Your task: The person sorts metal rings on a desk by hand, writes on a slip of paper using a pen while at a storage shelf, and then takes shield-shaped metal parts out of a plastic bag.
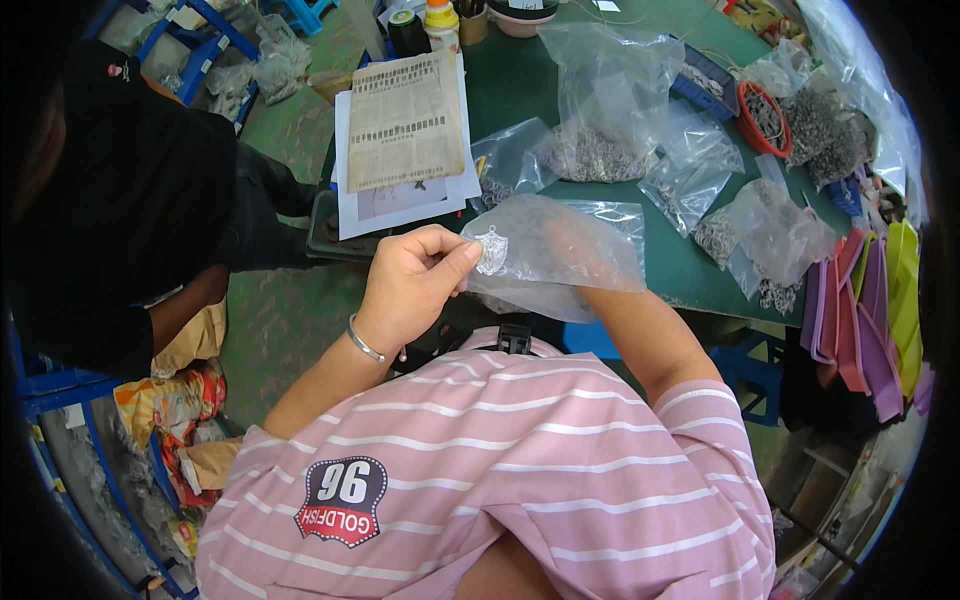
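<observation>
At frame centre the left hand (pixel 410 285) pinches a small silver charm (pixel 492 250) against a clear bag (pixel 560 255), the right hand (pixel 575 262) hidden inside it, its grip unclear; more filled bags (pixel 600 110) wait on the worktop (pixel 520 85).

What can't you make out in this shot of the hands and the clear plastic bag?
- Right hand: head view, hidden inside the clear crinkled plastic bag; only a blur shows through.
- Small silver metal piece pinched by the left hand: too small to tell its shape.
- Contents of the clear bags on the green table: too small, a grey mass.
- Person in black at left: cut off by the edge.
</observation>
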{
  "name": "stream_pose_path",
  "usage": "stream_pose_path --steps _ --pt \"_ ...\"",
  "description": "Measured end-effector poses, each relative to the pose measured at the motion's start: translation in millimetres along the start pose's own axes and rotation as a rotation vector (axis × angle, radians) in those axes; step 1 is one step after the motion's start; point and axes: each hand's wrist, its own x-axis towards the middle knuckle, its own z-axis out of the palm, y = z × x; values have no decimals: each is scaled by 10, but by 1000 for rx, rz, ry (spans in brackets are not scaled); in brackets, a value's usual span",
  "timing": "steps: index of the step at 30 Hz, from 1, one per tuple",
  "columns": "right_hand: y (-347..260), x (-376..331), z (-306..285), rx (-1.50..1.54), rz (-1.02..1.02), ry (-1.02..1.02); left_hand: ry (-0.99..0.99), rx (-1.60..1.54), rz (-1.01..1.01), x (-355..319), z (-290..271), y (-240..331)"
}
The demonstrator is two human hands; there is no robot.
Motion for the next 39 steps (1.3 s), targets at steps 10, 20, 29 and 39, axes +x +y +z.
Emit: stream_pose_path --steps 10,20,29,39 --pt "-222 -65 -746 1130 374 -369 12 -25 13 35 -43 -21" --pt "-438 -382 -1288 2276 505 -347 5 -40 5 95 -8 0" --pt "-726 -412 -1602 2540 409 -290 19 -65 31 93 -51 -51" --pt "-697 -460 -1510 2751 306 -278 25 -74 33 56 -58 -61"
